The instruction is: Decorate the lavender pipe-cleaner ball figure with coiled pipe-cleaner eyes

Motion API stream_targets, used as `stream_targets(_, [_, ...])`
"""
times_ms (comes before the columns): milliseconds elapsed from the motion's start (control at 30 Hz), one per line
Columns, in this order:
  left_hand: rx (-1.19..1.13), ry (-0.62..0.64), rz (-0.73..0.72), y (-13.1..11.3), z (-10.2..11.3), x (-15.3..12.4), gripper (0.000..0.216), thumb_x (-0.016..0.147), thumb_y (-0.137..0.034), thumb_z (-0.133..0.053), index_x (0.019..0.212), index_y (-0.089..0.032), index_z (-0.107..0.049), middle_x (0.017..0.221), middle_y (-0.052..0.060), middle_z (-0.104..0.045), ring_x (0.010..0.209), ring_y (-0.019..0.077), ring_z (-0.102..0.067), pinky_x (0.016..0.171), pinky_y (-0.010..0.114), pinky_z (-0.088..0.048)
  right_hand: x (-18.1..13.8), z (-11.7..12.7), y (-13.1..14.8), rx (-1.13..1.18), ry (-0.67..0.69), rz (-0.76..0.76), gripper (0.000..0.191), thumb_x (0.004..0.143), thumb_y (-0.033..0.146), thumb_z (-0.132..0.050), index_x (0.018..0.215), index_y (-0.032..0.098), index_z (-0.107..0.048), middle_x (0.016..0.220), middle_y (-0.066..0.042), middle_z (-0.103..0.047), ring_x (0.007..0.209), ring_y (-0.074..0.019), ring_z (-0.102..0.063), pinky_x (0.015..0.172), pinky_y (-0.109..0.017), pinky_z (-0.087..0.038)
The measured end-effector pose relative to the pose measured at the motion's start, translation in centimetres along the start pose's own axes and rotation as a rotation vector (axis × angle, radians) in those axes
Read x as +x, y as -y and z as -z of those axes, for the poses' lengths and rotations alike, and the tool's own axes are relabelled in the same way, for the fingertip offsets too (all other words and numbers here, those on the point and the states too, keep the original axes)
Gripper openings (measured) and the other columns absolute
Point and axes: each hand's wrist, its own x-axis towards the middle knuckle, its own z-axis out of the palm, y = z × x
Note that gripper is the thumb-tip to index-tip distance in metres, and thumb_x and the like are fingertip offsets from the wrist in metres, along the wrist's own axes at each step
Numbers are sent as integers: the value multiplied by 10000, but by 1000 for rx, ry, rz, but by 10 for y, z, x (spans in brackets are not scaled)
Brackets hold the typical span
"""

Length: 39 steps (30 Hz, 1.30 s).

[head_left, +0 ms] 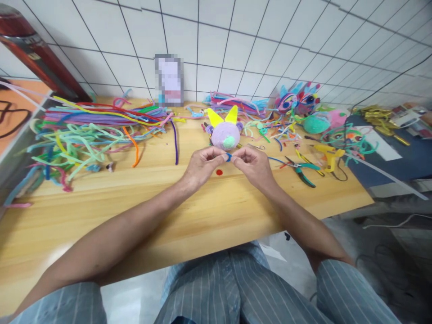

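Both hands meet at the middle of the table, fingertips pinching a small blue pipe-cleaner coil (228, 157). My left hand (204, 164) is closed on its left side, my right hand (253, 165) on its right. A blue strand (277, 160) sticks out past my right hand; whether it joins the coil is hidden. Just beyond my fingers sits a fuzzy lilac ball figure (221, 135) with yellow pointed ears (232, 115), purple curls at its sides and a pale green patch. A small red disc (219, 172) lies on the table below my left fingertips.
Pipe cleaners (101, 117) in many colours are heaped at the left. To the right lie teal-handled pliers (300, 171) and a yellow glue gun (329, 155). Finished-looking fuzzy figures (297, 101) stand at the back right. A phone (169, 81) leans on the tiled wall.
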Motion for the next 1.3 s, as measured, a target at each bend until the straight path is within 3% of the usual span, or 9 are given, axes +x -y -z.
stream_targets(367, [-117, -214, -32, 8, -15, -15, 270, 778, -457, -853, 823, -207, -762, 701, -17, -664, 572, 94, -486, 487, 221, -415, -4, -22, -4, 93, -40, -46, 187, 818, 389, -696, 752, 221, -646, 634, 36, -582, 570, -113, -475, 558, -261, -407])
stream_targets(500, [-81, -124, -10, 5, -14, -12, 304, 778, -487, -858, 830, -205, -760, 701, -14, -664, 583, 99, -500, 513, 225, -453, -1, -18, -7, 16, -71, -39, 147, 787, 342, -681, 715, 226, -624, 623, 34, -584, 564, -115, -476, 536, -259, -368])
stream_targets(633, [25, 3, -42, -2, -7, -4, 313, 747, -474, -884, 813, -191, -769, 705, -2, -676, 578, 102, -513, 492, 220, -434, 2, -7, -2, -152, -72, 78, 112, 776, 265, -663, 680, 227, -620, 620, 27, -594, 561, -121, -487, 547, -275, -369])
stream_targets(767, [32, -2, -56, -3, -2, -1, 244, 774, -412, -855, 796, -186, -766, 721, 3, -680, 586, 101, -504, 475, 214, -396, 2, 0, 5, -263, -20, 179, 90, 808, 228, -653, 719, 221, -663, 673, 11, -639, 609, -131, -533, 612, -293, -411])
stream_targets(900, [-44, -59, -45, -1, -4, -3, 189, 779, -367, -832, 794, -192, -763, 715, 0, -679, 605, 105, -512, 487, 217, -398, 2, 3, 4, -98, 57, 57, 142, 861, 345, -690, 812, 212, -704, 696, 12, -662, 612, -127, -536, 597, -278, -424])
stream_targets(1100, [-117, -131, -14, 1, -10, -8, 222, 743, -399, -836, 784, -204, -739, 673, -17, -636, 589, 106, -497, 459, 211, -382, 6, -3, -9, 189, 124, -105, 343, 764, 525, -826, 791, 211, -691, 699, 15, -658, 614, -122, -521, 581, -267, -456])
stream_targets(1300, [-191, -211, 13, 8, -16, -13, 245, 750, -427, -834, 802, -212, -728, 626, -42, -584, 552, 90, -455, 480, 210, -407, 2, -15, -12, 218, 79, -115, 314, 758, 482, -812, 747, 217, -644, 672, 25, -629, 611, -118, -516, 591, -269, -461])
